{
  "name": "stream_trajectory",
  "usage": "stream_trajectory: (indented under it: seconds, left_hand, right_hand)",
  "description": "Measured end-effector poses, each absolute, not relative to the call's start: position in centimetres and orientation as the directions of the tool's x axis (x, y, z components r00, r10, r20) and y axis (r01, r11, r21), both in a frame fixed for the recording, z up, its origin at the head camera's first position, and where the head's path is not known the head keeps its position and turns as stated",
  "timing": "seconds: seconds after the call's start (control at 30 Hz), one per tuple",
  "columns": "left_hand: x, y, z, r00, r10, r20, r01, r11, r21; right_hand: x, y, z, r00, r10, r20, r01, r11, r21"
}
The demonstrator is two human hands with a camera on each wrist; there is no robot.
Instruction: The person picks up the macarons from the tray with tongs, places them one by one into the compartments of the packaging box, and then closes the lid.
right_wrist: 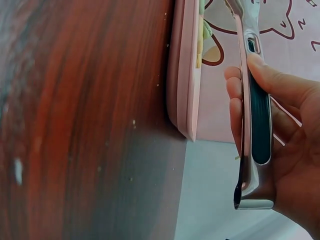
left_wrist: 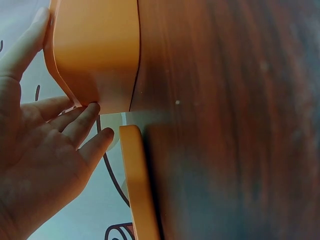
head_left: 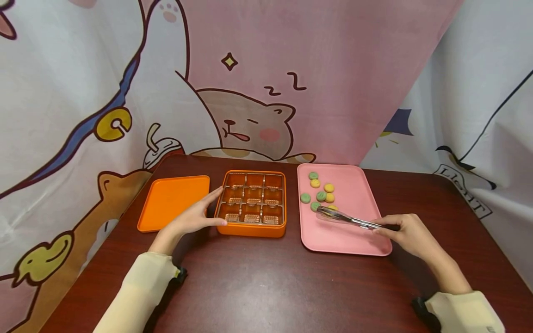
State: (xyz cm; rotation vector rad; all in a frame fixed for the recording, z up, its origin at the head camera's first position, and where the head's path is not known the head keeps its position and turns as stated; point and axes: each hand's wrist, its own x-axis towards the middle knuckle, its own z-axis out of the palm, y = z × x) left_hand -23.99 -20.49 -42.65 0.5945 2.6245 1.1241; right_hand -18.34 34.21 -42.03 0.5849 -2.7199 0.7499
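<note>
My left hand spreads along the left side of an orange box. Its thumb lies at the near left corner and its fingers touch the side wall, as the left wrist view also shows. A clear insert divides the box into several square compartments with nothing in them. Over the pink tray, my right hand grips a pair of metal tongs by their dark-inlaid handle. The tongs' far end overlaps the nearest of several small green macarons and yellow macarons in the head view.
A flat orange lid lies left of the box on the dark wooden table. Behind the table hangs a printed curtain with cartoon animals, close along the back edge. The tray's raised rim stands right of the box.
</note>
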Motion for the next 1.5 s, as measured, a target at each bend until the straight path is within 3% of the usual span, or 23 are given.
stream_trajectory:
  seconds: [1.5]
  left_hand:
    - [-23.9,-20.4,-42.5,-0.896,0.442,-0.048,0.282,0.648,0.707]
  right_hand:
    - [-18.1,28.6,-40.1,-0.867,-0.290,0.405,-0.469,0.751,-0.465]
